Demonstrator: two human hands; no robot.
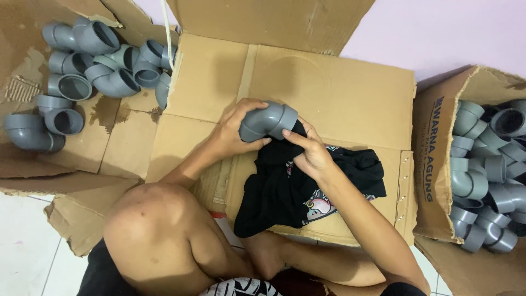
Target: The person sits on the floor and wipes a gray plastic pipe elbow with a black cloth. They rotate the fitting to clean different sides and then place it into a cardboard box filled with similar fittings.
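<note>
Grey elbow fitting (267,121) gripped by left hand (236,130) — right hand (309,151) pinches black cloth (307,183) vs. it; rub w/ firm, even strokes.

The left hand (236,129) curled shut around a grey elbow (267,121), thumb beneath, forearm reaching in over the raised knee. The right hand (310,152) pressed black cloth (296,186) against it with pinched fingers, forearm angled up from the lower right.
</note>
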